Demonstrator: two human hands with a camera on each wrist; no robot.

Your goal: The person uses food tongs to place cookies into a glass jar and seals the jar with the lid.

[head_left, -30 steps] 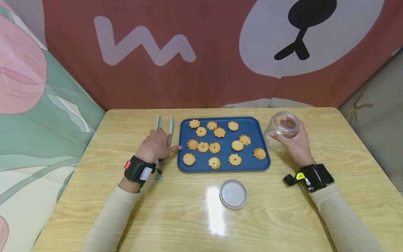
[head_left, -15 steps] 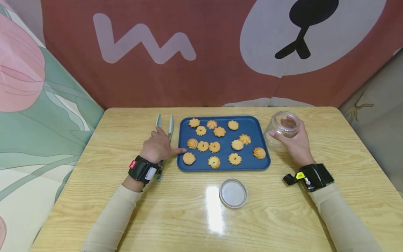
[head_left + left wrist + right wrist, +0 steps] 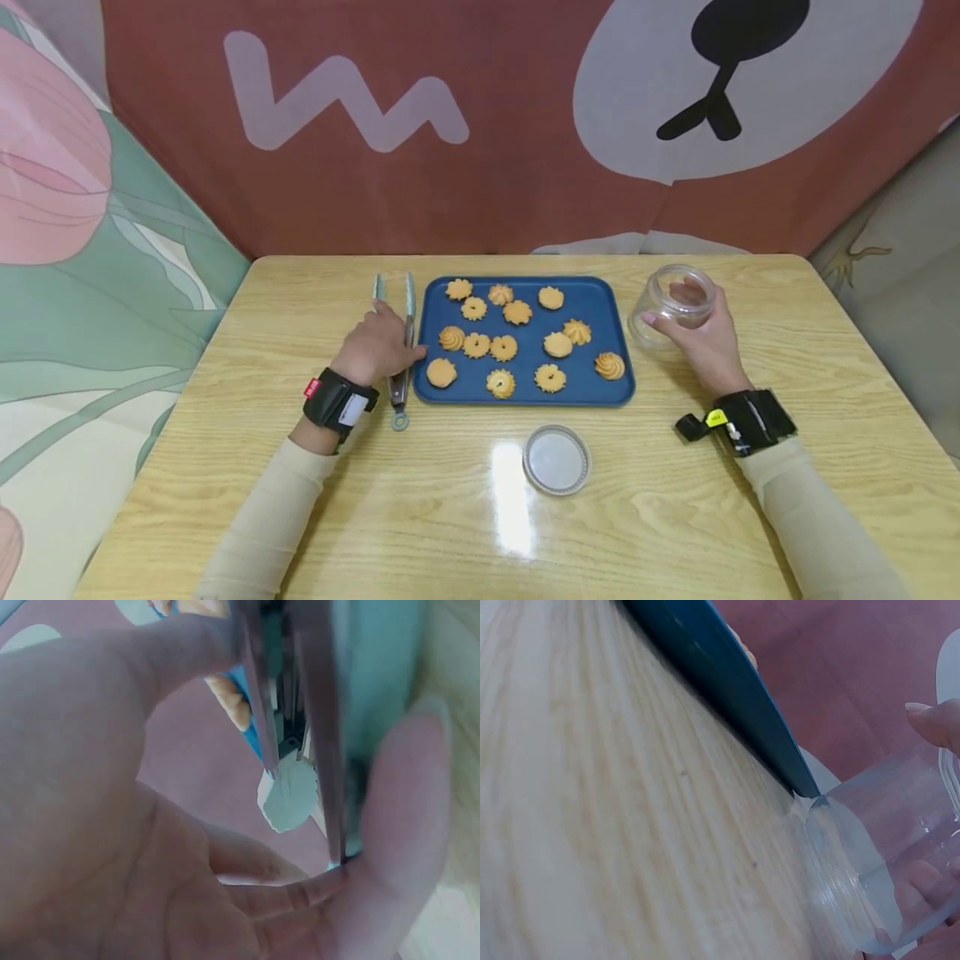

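My left hand (image 3: 375,346) grips a pair of metal tongs (image 3: 398,390) lying lengthwise at the tray's left side, jaws spread and pointing to the far edge. In the left wrist view, the thumb lies against one arm of the tongs (image 3: 321,735) and fingers bend round the other side. A blue tray (image 3: 585,393) bears several cookies (image 3: 517,312), some swirled, some flower-shaped. To its right, my right hand (image 3: 705,346) holds a clear jar (image 3: 649,304) without a lid, thumb near its rim. In the right wrist view, the jar's base meets the table beside the tray's corner.
A round lid (image 3: 557,460) lies on the wooden table (image 3: 420,517) in front of the tray. Behind the table's far edge rises a brown printed wall (image 3: 360,200), and a floral one (image 3: 60,333) stands at the left.
The tongs' ring end has swung right, towards the tray. The tray with its cookies has shifted slightly left. My left hand has edged right; the right hand and jar have stayed put.
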